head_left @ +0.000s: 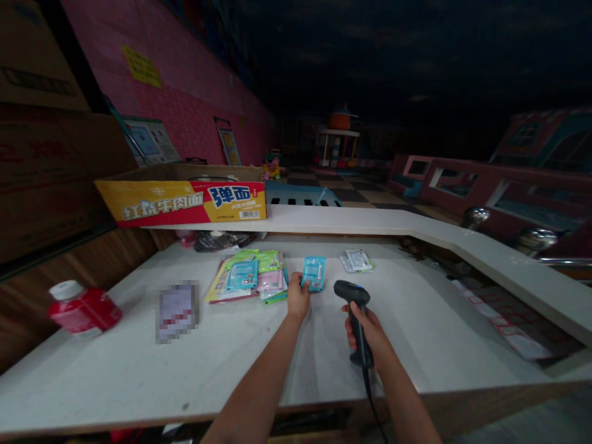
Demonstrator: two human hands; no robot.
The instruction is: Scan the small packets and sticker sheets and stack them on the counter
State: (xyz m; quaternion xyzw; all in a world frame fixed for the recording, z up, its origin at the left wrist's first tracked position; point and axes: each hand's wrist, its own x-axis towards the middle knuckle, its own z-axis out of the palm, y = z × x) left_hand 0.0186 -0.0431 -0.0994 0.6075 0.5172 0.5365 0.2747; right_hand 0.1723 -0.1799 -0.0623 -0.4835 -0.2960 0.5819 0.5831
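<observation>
My left hand [298, 296] is closed on the lower left edge of a small blue packet [314, 272], held close above the white counter. The fingers of my right hand [370, 330] wrap round the handle of a black barcode scanner [359, 324]; its head points left and away from me, near the blue packet. Left of my left hand lies a loose pile of flat packets: another blue packet [242, 274], a green packet [269, 261] and a pink packet [271, 282] among them. Beyond the scanner is a small stack of packets [357, 260], the top one whitish.
The white counter [222, 364] has a raised shelf [333, 219] along its back. An open cardboard carton [185, 203] stands on the shelf's left. At left lies a red bottle with a white cap [86, 309], beside a blurred-out item [177, 311]. The scanner's cable [375, 410] hangs over the front edge.
</observation>
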